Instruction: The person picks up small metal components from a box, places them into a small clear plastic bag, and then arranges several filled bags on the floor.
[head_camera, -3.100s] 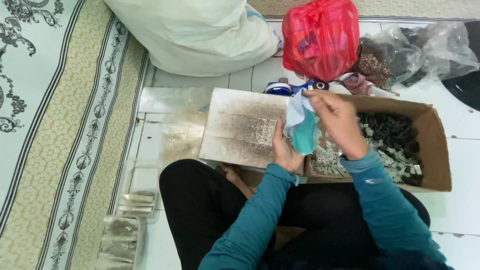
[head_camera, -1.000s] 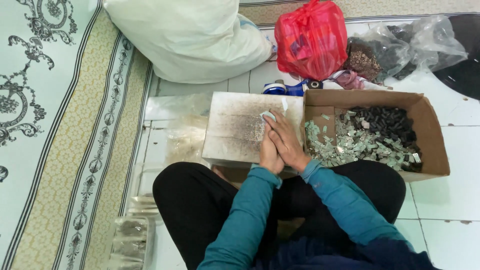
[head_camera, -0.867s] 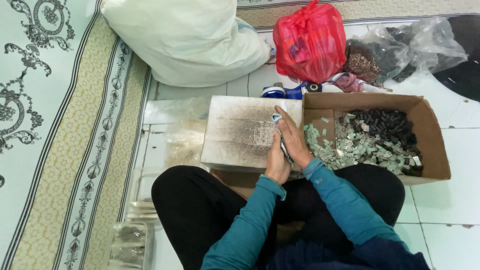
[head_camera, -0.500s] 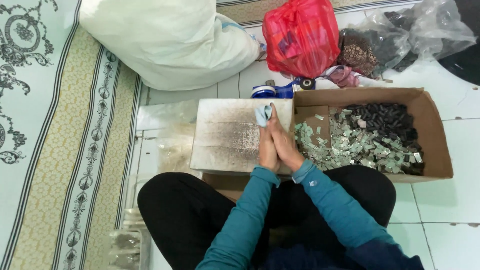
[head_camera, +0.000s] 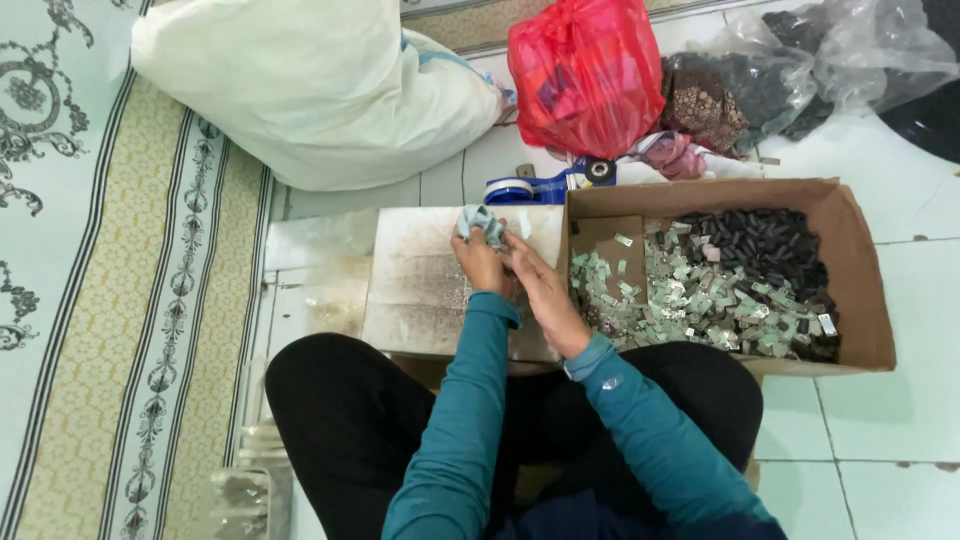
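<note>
Over the grey board (head_camera: 430, 290), the left hand (head_camera: 478, 262) pinches a small pale-blue wad (head_camera: 480, 222) – soft and light, probably best held by its gathered base. The right hand (head_camera: 535, 290) curls closed beside it – contents hidden – near the box (head_camera: 860, 290) of small pieces.

The flat pale board (head_camera: 440, 290) was matt, with a scuffed, grey-stained face. The brown box (head_camera: 850, 270) was plain matt cardboard with rough cut edges. The small pale-blue wad (head_camera: 480, 222) looked like thin crumpled film, lightly shiny. The red bag (head_camera: 590, 75) was glossy, creased plastic; the clear bags (head_camera: 850, 50) were glossy film. The large white sack (head_camera: 310, 90) was matt woven material. The teal sleeves (head_camera: 470, 400) were smooth matt cloth. The white floor tiles (head_camera: 880, 420) were glazed and smooth.
</note>
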